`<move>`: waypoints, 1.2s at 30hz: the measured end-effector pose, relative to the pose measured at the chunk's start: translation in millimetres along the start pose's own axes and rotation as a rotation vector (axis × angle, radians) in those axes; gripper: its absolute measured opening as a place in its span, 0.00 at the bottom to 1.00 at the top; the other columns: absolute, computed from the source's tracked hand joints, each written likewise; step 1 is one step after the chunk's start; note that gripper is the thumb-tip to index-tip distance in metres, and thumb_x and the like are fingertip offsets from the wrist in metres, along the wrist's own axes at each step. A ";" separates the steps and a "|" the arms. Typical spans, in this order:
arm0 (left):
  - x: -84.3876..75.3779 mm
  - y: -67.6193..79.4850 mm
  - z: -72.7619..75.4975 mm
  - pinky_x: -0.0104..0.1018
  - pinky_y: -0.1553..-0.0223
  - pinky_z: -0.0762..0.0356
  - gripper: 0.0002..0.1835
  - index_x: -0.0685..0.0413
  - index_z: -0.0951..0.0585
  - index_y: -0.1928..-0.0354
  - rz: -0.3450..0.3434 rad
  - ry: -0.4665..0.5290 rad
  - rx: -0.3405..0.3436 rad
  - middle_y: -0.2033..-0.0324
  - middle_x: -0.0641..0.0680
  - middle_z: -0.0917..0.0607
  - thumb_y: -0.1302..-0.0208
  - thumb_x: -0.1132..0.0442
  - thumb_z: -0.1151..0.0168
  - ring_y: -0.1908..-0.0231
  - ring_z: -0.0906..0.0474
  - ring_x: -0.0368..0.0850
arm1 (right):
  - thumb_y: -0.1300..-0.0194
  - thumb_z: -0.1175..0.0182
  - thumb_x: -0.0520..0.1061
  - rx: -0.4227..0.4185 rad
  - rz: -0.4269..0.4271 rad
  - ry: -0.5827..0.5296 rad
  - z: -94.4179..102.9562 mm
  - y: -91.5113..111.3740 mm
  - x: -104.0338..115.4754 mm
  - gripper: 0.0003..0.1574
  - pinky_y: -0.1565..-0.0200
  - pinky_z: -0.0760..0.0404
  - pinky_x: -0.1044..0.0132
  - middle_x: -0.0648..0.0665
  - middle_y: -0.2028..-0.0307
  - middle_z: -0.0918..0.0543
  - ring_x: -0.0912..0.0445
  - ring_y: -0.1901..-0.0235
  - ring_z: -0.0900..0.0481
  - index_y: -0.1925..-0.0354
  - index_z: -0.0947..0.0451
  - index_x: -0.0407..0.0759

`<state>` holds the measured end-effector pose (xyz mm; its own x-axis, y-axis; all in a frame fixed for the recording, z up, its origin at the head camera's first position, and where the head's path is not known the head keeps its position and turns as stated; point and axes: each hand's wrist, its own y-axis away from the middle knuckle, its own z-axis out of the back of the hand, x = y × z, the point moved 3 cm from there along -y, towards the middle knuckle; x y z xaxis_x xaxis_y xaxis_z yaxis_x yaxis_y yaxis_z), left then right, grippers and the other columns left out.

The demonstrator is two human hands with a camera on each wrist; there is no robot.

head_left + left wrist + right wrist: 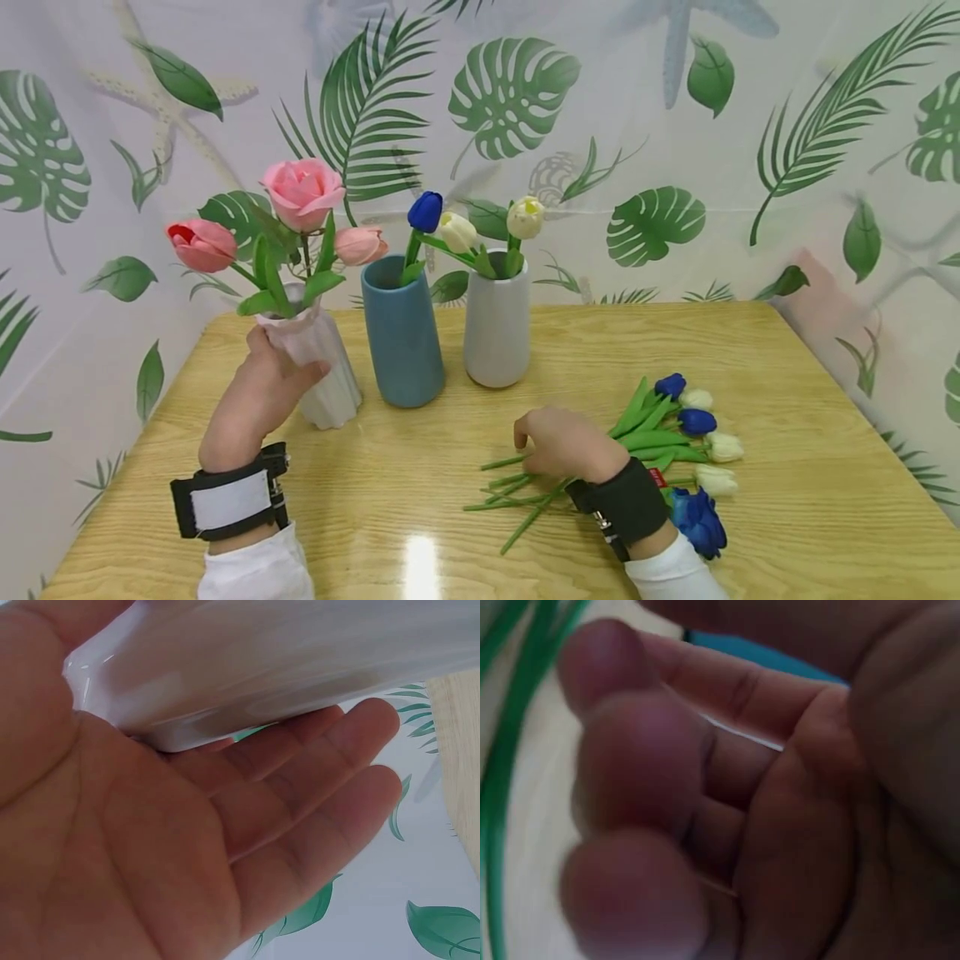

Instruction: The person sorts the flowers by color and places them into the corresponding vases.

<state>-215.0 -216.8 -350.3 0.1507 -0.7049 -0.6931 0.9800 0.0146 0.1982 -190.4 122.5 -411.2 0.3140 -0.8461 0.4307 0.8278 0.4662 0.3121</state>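
Note:
My left hand (pixel 258 392) grips a whitish ribbed vase (pixel 330 396) near its top, thumb across the front. In the left wrist view the vase (pixel 247 667) lies against the thumb side, the other fingers stretched along it. A pink rose (pixel 303 193), a red-pink tulip (pixel 201 245) and a pale pink tulip (pixel 362 245) stand in it. Over the stems (pixel 513 496) of a flower bunch hovers my right hand (pixel 566 446), fingers loosely bent. Its palm is bare in the right wrist view, with green stems (pixel 510 750) beside the fingertips.
A blue vase (pixel 405 350) with a blue tulip (pixel 425 212) and a white vase (pixel 497 333) with two white tulips stand at the back. The bunch's blue and white tulips (pixel 697 422) and blue rose (pixel 697 521) lie right. A leaf-print cloth (pixel 555 200) hangs behind the table.

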 end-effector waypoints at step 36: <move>-0.4 -0.7 -1.3 0.65 0.37 0.36 0.57 0.65 0.78 0.28 0.029 0.002 0.004 0.31 0.80 0.46 0.29 0.48 0.44 0.34 0.38 0.73 | 0.30 0.40 0.41 -0.270 0.198 0.116 -9.0 -8.6 5.9 0.08 0.79 0.40 0.70 0.54 0.84 0.32 0.62 0.85 0.39 0.68 0.26 0.47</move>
<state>-215.6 -215.6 -351.1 0.1790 -0.7030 -0.6883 0.9748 0.0318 0.2210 -191.5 111.1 -418.9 0.5184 -0.7772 0.3568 0.8339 0.5518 -0.0096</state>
